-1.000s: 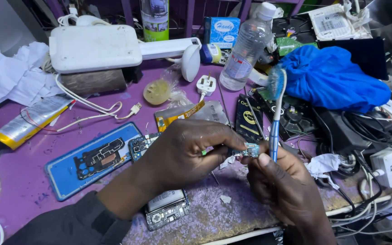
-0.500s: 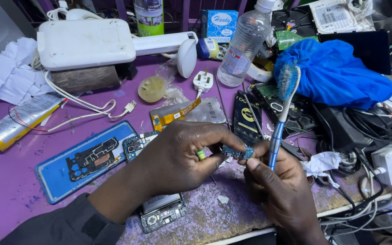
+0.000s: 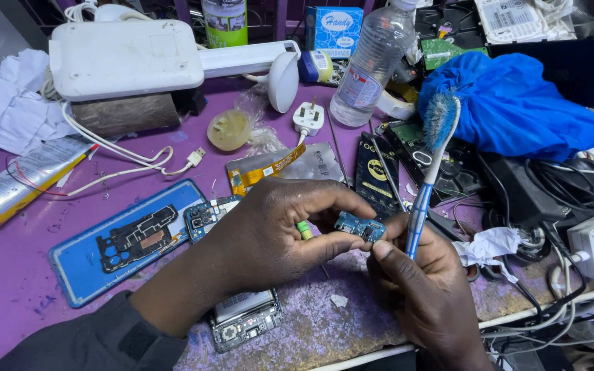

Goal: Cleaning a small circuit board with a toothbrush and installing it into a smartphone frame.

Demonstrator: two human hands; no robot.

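A dark grey sleeve (image 3: pixel 97 340) covers the left forearm.

Both hands (image 3: pixel 276 233) (image 3: pixel 421 288) together, fingers (image 3: pixel 338 203) pinched

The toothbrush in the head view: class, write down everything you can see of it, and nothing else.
The toothbrush has a blue and white plastic handle and a white neck ending in a head of frayed blue and white bristles. It stands nearly upright, bristles up, leaning slightly right. The right hand grips its lower handle. Its head shows in front of the blue cloth; whether they touch cannot be told. The bottom end is hidden in the hand.
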